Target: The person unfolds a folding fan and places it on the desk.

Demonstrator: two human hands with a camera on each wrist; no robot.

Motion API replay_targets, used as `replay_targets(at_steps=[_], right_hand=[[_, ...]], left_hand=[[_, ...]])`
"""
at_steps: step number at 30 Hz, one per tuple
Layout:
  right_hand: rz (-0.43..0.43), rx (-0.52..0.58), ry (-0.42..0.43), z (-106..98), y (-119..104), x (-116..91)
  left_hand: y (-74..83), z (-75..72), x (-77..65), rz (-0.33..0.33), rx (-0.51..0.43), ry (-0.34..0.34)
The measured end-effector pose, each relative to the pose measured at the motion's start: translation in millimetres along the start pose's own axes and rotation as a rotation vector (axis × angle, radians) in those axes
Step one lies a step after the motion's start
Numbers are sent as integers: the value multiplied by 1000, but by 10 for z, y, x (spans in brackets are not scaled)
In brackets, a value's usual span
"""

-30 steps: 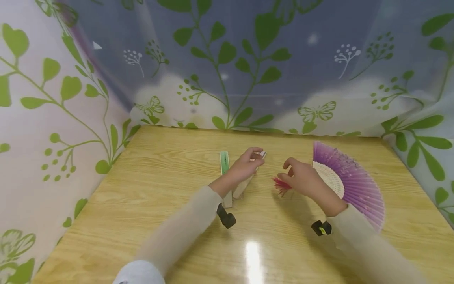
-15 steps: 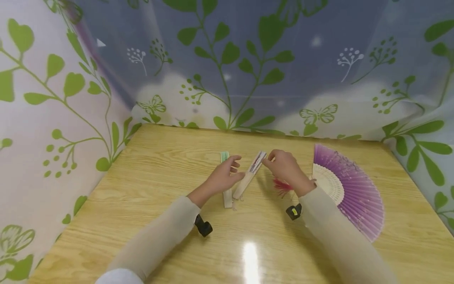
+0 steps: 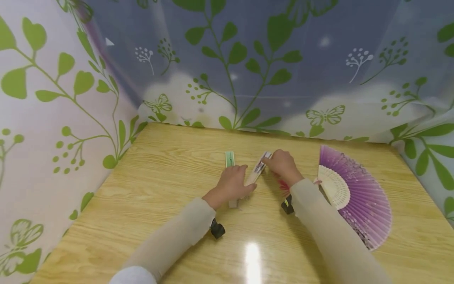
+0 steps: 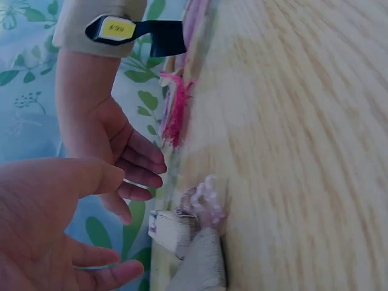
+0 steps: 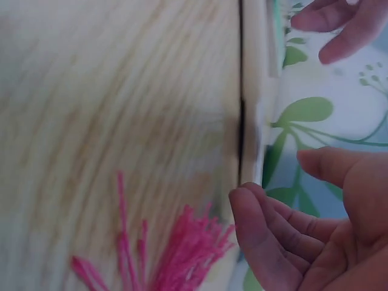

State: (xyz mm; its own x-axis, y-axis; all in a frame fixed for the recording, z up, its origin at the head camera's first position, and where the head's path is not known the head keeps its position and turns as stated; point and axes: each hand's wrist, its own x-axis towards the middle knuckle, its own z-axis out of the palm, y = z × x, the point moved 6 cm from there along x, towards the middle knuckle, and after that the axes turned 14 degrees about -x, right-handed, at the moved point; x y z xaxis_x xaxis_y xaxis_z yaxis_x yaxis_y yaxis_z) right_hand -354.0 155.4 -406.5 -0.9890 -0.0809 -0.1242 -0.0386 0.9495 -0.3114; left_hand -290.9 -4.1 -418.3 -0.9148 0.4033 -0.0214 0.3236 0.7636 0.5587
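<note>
The left hand (image 3: 230,183), released, hovers over a slim green-and-beige folded fan (image 3: 229,158). The right hand (image 3: 282,164), unclenched, adjoins a slim white patterned folded fan (image 3: 258,168).

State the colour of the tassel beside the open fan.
The tassel is bright pink, shown best in the right wrist view.

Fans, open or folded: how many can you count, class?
3: the purple fan, open, at right; the pale fan, folded, by the right hand; the green fan, folded, partly hidden by the left hand.
</note>
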Motion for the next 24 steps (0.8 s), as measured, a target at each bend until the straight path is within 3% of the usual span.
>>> replay_targets(at_steps=[4,7,13,24], right_hand=[[29,-65,9,47,15,93],[62,-48,-20,88,13,144],[81,-96,-27,136,-31,216],[141,-243,-45,153,-69,270]], left_hand=[[-10,45,13,-23,87,-20],[-13,70,15,-40,125,-25],[4,91,15,-45,213,17],[22,123,6,-42,244,35]])
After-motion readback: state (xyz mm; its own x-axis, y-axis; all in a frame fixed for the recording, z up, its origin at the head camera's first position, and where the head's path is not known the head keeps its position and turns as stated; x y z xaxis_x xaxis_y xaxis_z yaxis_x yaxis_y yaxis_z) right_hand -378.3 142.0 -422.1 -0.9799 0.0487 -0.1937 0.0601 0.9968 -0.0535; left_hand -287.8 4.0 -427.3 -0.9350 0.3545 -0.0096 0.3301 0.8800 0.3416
